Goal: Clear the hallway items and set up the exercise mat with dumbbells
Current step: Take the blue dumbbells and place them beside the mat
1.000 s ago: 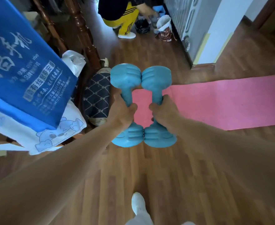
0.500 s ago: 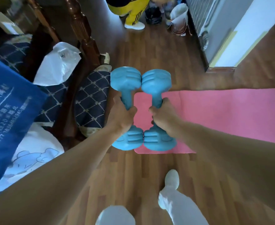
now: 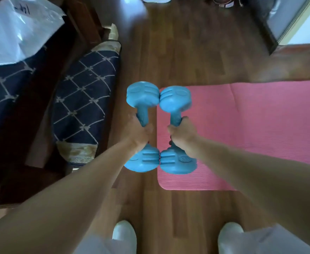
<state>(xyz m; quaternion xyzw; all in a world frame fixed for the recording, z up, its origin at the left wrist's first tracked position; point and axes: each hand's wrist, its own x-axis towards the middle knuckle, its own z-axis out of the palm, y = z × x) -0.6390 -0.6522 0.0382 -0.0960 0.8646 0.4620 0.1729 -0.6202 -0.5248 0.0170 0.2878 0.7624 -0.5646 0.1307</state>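
In the head view, the left hand [image 3: 139, 132] gripped the left dumbbell [image 3: 142, 96] by its handle; the right hand [image 3: 182, 133] gripped the right dumbbell [image 3: 176, 99] likewise. Their heads touched above the pink mat [image 3: 251, 125] edge.

Nothing legible anywhere. Dark handwritten strokes on the crinkled white plastic bag [image 3: 18, 32] at upper left of the frame, too blurred to read. Small round embossed mark on the near head of the light blue plastic dumbbell [image 3: 175, 116] just right of centre, likewise unreadable.
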